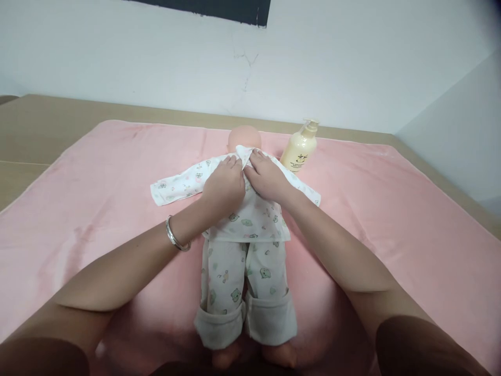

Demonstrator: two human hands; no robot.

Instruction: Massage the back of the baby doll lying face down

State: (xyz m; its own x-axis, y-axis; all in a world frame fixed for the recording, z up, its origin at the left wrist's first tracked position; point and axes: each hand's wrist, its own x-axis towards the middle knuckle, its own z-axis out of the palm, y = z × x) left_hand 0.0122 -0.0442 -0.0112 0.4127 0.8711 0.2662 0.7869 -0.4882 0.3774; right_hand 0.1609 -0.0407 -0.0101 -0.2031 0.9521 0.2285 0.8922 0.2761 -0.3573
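past forearms (pixel 133 266), clenching shirt (pixel 250 223) in left hand (pixel 224 184), half-bending right hand (pixel 268 177) with unclear hold; seemingly arranging neckline (pixel 243 152), next perhaps needing smoothing.

Bottle (pixel 300 148) base hidden behind shirt (pixel 254 225); dark panel (pixel 235 8) cut by top edge.

The bare left forearm (pixel 133 263) and bare right forearm (pixel 332 240) angle forward and inward; the left hand (pixel 225 183), knuckles rounded, sits close beside the flatter right hand (pixel 269 176) (fingers loosely bent).
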